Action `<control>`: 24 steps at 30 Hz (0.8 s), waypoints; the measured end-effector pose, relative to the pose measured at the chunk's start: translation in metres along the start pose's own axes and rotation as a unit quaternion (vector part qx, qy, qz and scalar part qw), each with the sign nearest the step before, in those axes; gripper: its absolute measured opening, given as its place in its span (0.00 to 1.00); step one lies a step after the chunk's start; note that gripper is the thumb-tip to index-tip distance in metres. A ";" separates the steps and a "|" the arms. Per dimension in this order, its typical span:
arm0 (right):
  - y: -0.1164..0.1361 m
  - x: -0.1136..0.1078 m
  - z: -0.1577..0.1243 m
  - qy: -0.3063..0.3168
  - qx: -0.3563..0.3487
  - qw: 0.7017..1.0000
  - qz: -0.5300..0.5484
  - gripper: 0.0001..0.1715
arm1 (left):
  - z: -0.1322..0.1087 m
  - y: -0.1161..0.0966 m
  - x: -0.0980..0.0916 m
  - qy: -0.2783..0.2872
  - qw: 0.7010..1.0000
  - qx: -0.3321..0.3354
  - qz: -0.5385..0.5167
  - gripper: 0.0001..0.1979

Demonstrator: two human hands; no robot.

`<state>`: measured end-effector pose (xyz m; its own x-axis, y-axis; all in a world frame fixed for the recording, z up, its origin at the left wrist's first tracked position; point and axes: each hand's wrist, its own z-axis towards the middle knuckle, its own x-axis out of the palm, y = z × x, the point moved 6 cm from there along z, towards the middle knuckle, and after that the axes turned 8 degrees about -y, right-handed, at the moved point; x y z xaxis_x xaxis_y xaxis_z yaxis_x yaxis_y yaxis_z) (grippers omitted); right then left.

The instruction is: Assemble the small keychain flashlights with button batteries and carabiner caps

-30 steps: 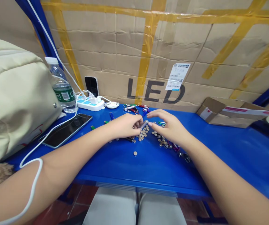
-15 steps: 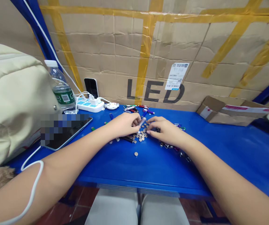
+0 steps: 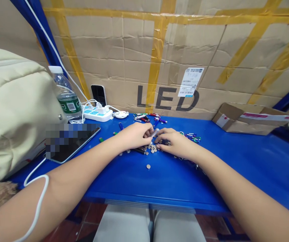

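My left hand [image 3: 141, 135] is closed, its thumb and fingers pinching a small clear tube [image 3: 155, 132] that tilts up toward the right. Close beside it, my right hand [image 3: 173, 143] curves over a pile of small round coin-like metal discs [image 3: 153, 148], thumb and fingertips apart. Whether those fingertips touch a disc cannot be made out. One single disc [image 3: 148, 166] lies nearer the table's front. A black cylinder [image 3: 140, 151] sits just below my left hand. Small metal parts are partly hidden under my right hand.
Coloured pen-like tubes [image 3: 144, 117] and clips [image 3: 193, 137] lie around the hands on the blue table [image 3: 124, 181]. Leftward are a phone [image 3: 71, 144], a power strip [image 3: 97, 114], a bottle [image 3: 69, 101] and a bag [image 3: 15, 104]. An open carton [image 3: 250, 122] stands back right.
My right hand has shifted slightly left over the discs, closer to the tube. My left hand keeps its hold on the tube, with the view moved slightly.
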<state>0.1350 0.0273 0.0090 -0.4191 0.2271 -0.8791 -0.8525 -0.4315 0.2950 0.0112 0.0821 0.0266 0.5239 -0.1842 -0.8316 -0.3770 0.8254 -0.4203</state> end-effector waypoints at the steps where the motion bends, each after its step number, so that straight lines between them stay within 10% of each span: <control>1: 0.001 0.000 0.000 0.003 -0.002 1.000 0.003 0.09 | 0.000 0.000 0.000 0.002 1.000 0.002 0.001 0.09; 11: 0.001 -0.001 0.002 0.002 0.025 1.000 -0.002 0.05 | 0.000 -0.001 0.002 0.022 1.000 0.003 0.009 0.10; 19: 0.006 -0.037 0.002 -0.210 -0.003 0.977 0.036 0.07 | -0.001 -0.001 0.002 0.027 1.000 -0.006 0.003 0.08; 24: 0.015 -0.036 0.002 -0.224 -0.023 0.972 0.065 0.06 | -0.001 -0.006 0.003 0.022 1.000 -0.001 -0.004 0.06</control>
<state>0.1371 0.0148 0.0461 -0.6261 0.5208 -0.5803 -0.7719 -0.5191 0.3669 0.0141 0.0758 0.0268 0.4931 -0.2148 -0.8430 -0.3746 0.8222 -0.4285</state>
